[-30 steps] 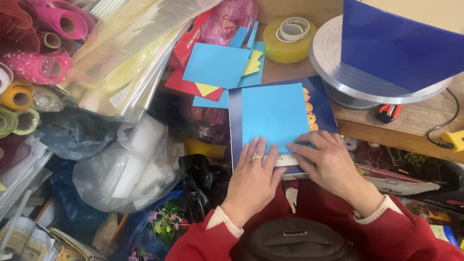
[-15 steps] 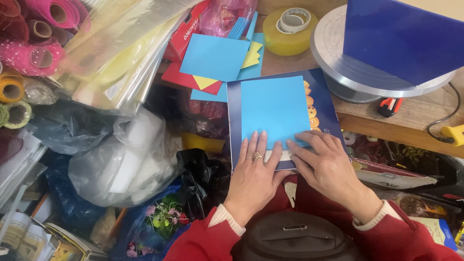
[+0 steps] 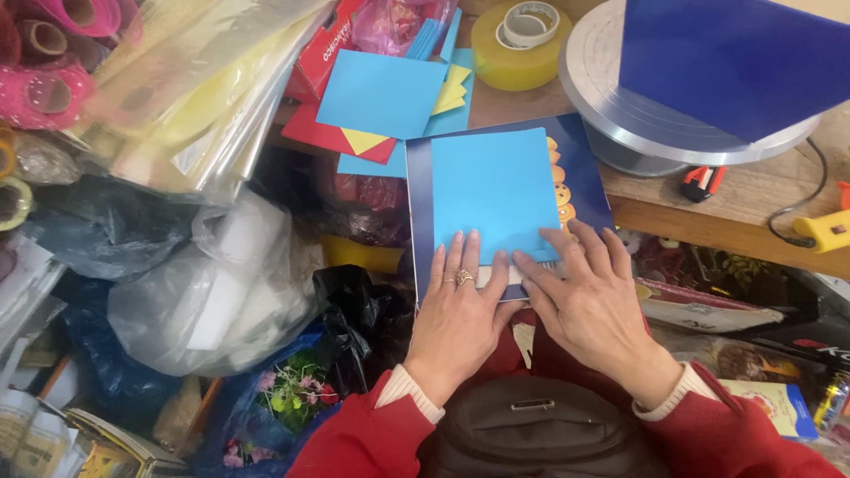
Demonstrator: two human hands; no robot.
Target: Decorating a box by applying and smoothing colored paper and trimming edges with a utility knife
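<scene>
A light blue paper sheet point(image 3: 496, 190) lies on a dark blue book point(image 3: 580, 155) that rests on my lap. My left hand point(image 3: 459, 305), with a ring on one finger, presses flat on the sheet's near edge. Beside it, my right hand point(image 3: 586, 296) also lies flat, fingers spread over the sheet's lower right corner. Both hands pin the paper down; neither grips anything.
More blue, red and yellow papers point(image 3: 381, 97) lie on the wooden table, with tape rolls point(image 3: 522, 31), a metal turntable point(image 3: 637, 115) carrying a dark blue board point(image 3: 735, 57), a yellow glue gun point(image 3: 823, 230). Plastic bags point(image 3: 212, 292), ribbon rolls point(image 3: 44, 93) crowd the left.
The view has shifted slightly. My right hand's fingers have slid a little along the sheet's near edge; the left hand stays pressed in place.
</scene>
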